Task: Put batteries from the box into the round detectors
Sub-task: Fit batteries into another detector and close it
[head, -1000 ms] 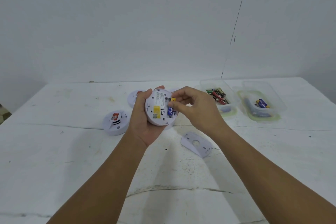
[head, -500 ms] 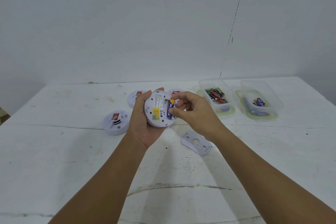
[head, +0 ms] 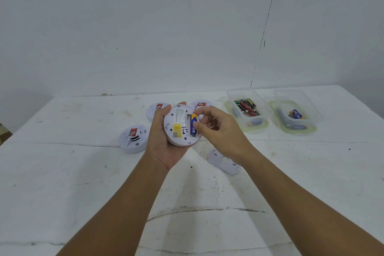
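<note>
Just above the middle of the frame we see the left hand (head: 166,137) cupping a round white detector (head: 180,125) from the left and below, its back side turned toward the camera, fingers curled round its rim. A blue and gold battery (head: 193,124) lies upright in the slot at the right side of that back face. The right hand (head: 220,131) comes in from the right; its thumb and forefinger pinch the battery, the forefinger at the gold upper end and the thumb against the lower blue part, the other fingers loosely curled behind.

On the white table (head: 83,172) three more detectors rest face up: one left of the held one (head: 134,138), and two partly hidden behind the hands (head: 155,108) (head: 202,104). A white cover plate (head: 223,163) lies below the right hand. At the right of the frame stand two clear boxes, the nearer box (head: 245,110) holding a heap of batteries, the farther box (head: 295,114) a few.
</note>
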The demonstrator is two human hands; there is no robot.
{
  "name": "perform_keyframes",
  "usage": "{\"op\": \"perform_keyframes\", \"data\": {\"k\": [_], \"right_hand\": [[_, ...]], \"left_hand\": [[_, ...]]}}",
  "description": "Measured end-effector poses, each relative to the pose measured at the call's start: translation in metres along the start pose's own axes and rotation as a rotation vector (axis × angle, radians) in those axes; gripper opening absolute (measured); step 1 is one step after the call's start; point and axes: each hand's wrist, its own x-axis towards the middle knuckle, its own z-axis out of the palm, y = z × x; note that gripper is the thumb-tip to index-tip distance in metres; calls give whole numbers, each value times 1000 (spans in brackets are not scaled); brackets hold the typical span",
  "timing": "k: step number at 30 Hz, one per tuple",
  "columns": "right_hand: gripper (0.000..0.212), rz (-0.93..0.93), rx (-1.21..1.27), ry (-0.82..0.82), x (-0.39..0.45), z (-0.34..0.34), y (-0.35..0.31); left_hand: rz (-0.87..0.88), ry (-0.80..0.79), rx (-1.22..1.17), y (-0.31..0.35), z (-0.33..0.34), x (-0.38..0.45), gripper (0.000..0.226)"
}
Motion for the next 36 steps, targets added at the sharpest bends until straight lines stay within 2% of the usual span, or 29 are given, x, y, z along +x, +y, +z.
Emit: {"op": "perform_keyframes", "data": {"k": [10,24,36], "right_hand": [[23,11,43,35,4,10,-1],[27,-44,-64,156,6,13,-5],[17,-69,-124,134,3,9,-1]], "left_hand": [[-15,-40,-51,1,0,-5,33],[-22,-50,-52,1,-3,6,36],[-35,-58,-90,-2,-4,8,34]]}}
